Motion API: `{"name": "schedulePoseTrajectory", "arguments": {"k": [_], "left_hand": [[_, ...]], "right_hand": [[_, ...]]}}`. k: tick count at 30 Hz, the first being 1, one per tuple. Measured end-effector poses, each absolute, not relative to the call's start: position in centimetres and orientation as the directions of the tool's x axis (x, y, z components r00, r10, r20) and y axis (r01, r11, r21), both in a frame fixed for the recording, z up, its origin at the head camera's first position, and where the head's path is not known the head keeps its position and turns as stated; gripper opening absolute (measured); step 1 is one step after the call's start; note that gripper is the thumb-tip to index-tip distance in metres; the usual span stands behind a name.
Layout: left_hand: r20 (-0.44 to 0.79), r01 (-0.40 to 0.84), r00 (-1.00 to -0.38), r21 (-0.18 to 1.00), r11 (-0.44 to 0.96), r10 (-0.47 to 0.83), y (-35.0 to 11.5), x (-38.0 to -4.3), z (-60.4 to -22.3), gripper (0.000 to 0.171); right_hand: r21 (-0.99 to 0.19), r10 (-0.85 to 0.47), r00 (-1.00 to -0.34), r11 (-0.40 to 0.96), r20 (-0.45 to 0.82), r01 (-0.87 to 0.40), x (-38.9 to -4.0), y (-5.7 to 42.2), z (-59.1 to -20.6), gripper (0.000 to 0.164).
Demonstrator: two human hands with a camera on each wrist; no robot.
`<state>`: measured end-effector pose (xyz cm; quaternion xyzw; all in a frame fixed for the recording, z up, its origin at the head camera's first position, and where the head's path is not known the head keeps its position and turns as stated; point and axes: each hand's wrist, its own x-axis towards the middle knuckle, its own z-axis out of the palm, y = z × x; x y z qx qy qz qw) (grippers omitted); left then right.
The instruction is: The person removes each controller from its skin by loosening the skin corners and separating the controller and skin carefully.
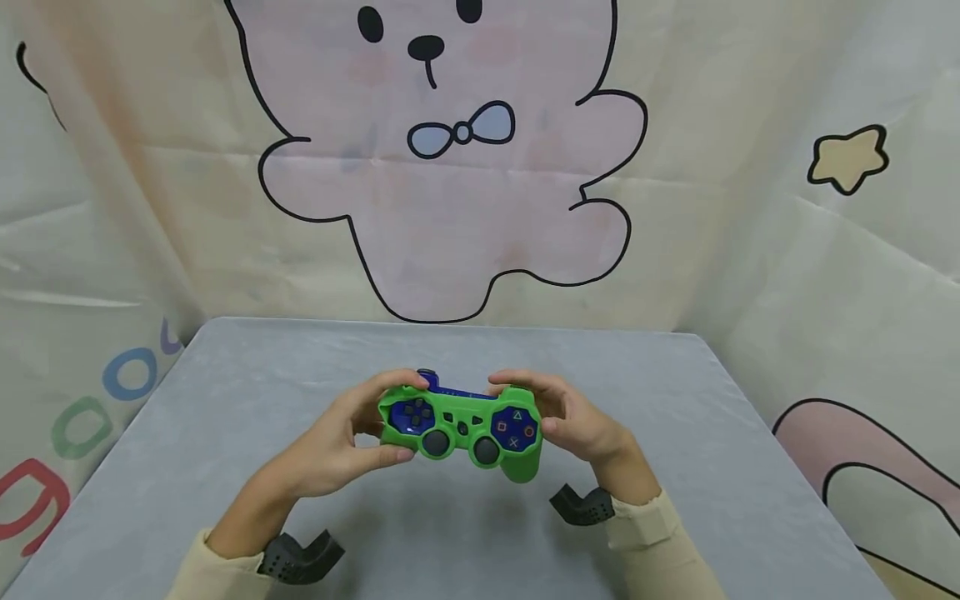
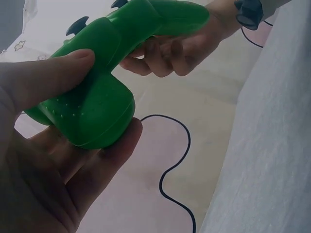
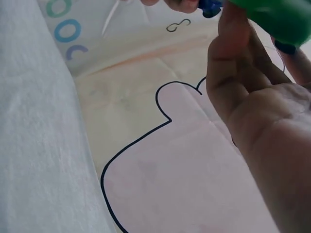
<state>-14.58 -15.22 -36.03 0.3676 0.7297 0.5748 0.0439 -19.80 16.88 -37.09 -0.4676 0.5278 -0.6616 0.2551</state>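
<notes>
A game controller (image 1: 463,410) in green, with blue button panels and two dark thumbsticks, is held up above the table in the head view. Blue shows along its top edge, where the green looks like a soft cover over a blue body. My left hand (image 1: 330,446) grips its left end, thumb below the front and index finger on the top corner. On the right end, my right hand (image 1: 581,421) holds it with the thumb at the side and fingers behind. From the left wrist, the green handle (image 2: 104,114) sits between thumb and fingers.
A grey-blue cloth covers the table (image 1: 247,375) beneath the hands. Behind it hangs a fabric backdrop (image 1: 465,208) with a cartoon bear, and more printed fabric stands at both sides. Dark curved mounts (image 1: 300,558) stick out at both wrists.
</notes>
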Motion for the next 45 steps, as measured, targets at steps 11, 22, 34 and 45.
{"name": "schedulePoseTrajectory", "arguments": {"k": [11,22,34,45], "left_hand": [[0.259,0.424,-0.760,0.893,0.153,0.597,-15.4,-14.4,-36.5,0.067],[0.284,0.473,-0.748,0.862,0.182,0.599,-15.0,-14.9,-36.8,0.067],[0.277,0.500,-0.720,0.843,0.199,0.637,-15.7,-14.6,-36.8,0.067],[0.306,0.553,-0.708,0.800,0.231,0.636,-15.1,-15.0,-36.2,0.068]], "right_hand": [[-0.932,-0.839,-0.408,-0.345,0.359,-0.111,-19.7,15.9,-38.3,0.075],[-0.973,-0.904,-0.361,-0.221,0.231,-0.069,-19.4,17.2,-37.2,0.049],[-0.977,-0.898,-0.398,-0.123,0.185,-0.175,-19.2,16.4,-37.4,0.064],[-0.975,-0.913,-0.364,-0.118,0.181,-0.189,-19.5,16.7,-36.9,0.058]]}}
